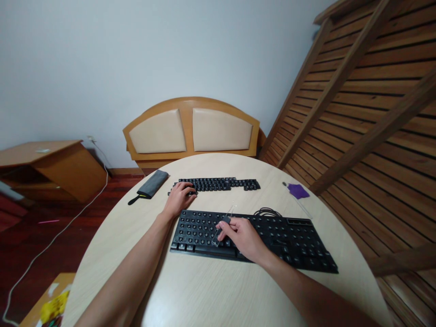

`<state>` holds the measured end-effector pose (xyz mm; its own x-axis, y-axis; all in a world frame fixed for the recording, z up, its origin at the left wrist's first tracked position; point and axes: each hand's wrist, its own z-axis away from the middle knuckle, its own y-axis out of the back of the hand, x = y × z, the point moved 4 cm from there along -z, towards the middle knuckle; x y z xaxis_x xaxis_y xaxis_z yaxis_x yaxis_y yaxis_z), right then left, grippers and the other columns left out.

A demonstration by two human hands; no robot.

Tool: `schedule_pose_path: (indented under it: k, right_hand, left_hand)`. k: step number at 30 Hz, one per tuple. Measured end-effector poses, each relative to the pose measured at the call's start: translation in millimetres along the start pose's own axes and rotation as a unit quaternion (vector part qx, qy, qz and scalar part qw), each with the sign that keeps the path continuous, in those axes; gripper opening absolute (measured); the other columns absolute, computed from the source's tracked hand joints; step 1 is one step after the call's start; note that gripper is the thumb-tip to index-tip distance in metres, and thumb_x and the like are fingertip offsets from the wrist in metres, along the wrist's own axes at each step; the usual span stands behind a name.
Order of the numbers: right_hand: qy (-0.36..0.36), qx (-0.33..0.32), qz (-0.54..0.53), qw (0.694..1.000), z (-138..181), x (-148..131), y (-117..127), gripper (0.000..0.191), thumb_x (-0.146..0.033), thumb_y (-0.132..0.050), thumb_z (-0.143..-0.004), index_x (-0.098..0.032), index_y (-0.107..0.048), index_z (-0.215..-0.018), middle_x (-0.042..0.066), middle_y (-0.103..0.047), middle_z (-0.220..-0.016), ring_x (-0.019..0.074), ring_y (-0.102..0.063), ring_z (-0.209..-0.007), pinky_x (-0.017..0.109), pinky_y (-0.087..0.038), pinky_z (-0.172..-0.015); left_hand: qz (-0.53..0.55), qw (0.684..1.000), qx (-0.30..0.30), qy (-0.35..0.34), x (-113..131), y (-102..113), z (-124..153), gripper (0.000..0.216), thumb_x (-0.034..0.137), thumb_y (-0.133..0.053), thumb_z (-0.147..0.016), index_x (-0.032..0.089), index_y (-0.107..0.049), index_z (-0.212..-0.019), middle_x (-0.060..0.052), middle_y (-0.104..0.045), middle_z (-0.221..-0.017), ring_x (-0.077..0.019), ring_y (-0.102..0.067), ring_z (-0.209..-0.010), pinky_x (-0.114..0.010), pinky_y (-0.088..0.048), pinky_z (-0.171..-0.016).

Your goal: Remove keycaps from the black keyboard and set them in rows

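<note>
A black keyboard point(204, 232) lies in front of me, many of its switches bare and some keys still on the bottom row and right part. My right hand point(243, 236) is closed around a keycap puller point(216, 237) above the keyboard's middle, its thin wire loops pointing away from me. Behind the keyboard, loose black keycaps point(213, 184) are laid out in rows. At their left end rests my left hand point(180, 199), with fingers bent down and closed on a dark keycap point(191, 193); the fingertips partly hide it.
The round pale table point(190, 290) also holds a grey pouch point(153, 184) at left, a purple cloth point(298, 190) and a thin brush-like stick at right. A coiled cable point(267, 211) sits behind the keyboard. Slatted wood point(371, 150) rises close on the right.
</note>
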<state>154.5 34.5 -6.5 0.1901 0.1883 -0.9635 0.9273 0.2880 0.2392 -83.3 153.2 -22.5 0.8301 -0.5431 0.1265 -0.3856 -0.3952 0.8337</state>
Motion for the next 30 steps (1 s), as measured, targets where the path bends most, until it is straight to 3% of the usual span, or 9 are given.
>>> schedule_pose_path:
  k: [13, 20, 22, 25, 30]
  right_hand:
    - [-0.007, -0.002, -0.002, 1.000, 0, 4, -1, 0.043, -0.046, -0.052, -0.092, -0.017, -0.070, -0.066, 0.008, -0.075, -0.068, 0.0233, -0.072, -0.084, 0.033, -0.052, -0.078]
    - [0.019, 0.011, -0.004, 1.000, 0, 4, 1, 0.047, -0.048, -0.050, -0.094, -0.016, -0.070, -0.066, 0.008, -0.074, -0.073, 0.0208, -0.070, -0.086, 0.030, -0.051, -0.081]
    - [0.017, 0.015, -0.005, 1.000, 0, 3, 3, 0.044, -0.049, -0.049, -0.095, -0.016, -0.071, -0.075, 0.006, -0.074, -0.075, 0.0186, -0.069, -0.079, 0.028, -0.051, -0.075]
    - [0.010, 0.022, -0.004, 1.000, 0, 3, 4, 0.042, -0.050, -0.048, -0.095, -0.015, -0.071, -0.094, 0.004, -0.070, -0.073, 0.0157, -0.065, -0.068, 0.026, -0.050, -0.067]
    - [0.019, 0.031, -0.023, 0.999, 0, 2, 5, 0.043, -0.052, -0.048, -0.095, -0.014, -0.067, -0.104, 0.002, -0.065, -0.070, 0.0150, -0.063, -0.066, 0.025, -0.051, -0.064]
  left_hand:
    - [0.016, 1.000, 0.014, 0.007, -1, -2, 0, 0.014, 0.029, -0.067, -0.084, 0.022, -0.070, -0.095, -0.010, -0.065, -0.114, -0.0293, -0.056, -0.108, -0.047, -0.047, -0.094]
    - [0.062, 0.996, 0.053, 0.025, 9, 18, -3, 0.015, 0.027, -0.059, -0.091, 0.020, -0.064, -0.102, -0.010, -0.066, -0.110, -0.0261, -0.058, -0.105, -0.045, -0.049, -0.095]
    - [0.074, 0.994, 0.072, 0.042, 21, 29, -2, 0.016, 0.026, -0.050, -0.096, 0.019, -0.062, -0.105, -0.010, -0.065, -0.112, -0.0251, -0.058, -0.107, -0.045, -0.048, -0.097]
    - [0.101, 0.993, 0.053, 0.042, 57, 41, 5, 0.018, 0.026, -0.045, -0.098, 0.021, -0.059, -0.108, -0.007, -0.065, -0.110, -0.0214, -0.062, -0.105, -0.038, -0.051, -0.095]
    - [0.175, 0.978, -0.085, 0.071, 126, 43, 38, 0.028, 0.018, -0.045, -0.095, 0.021, -0.053, -0.121, -0.009, -0.065, -0.118, -0.0232, -0.063, -0.108, -0.041, -0.053, -0.095]
